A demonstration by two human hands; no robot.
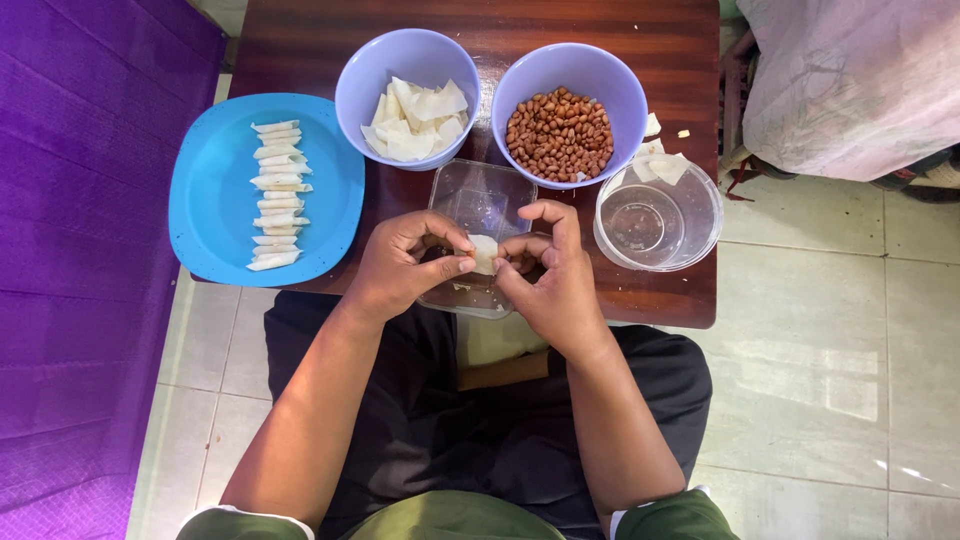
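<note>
Dough wrapper point(484, 252): small pale piece, pinched between both hands above the clear rectangular tray point(482, 200). Left hand point(405, 265) nips its left edge with thumb and forefinger; right hand point(548, 272) curls onto the right edge. Looks thin, soft, light, easily torn; best held at the edges, gently. Behind: lavender bowl of cut wrappers point(408, 70), bowl of peanuts point(570, 82), clear round container point(658, 215). Far left, blue plate point(215, 215) bears a row of folded pieces point(276, 192). All on a dark wooden table point(660, 295).
</note>
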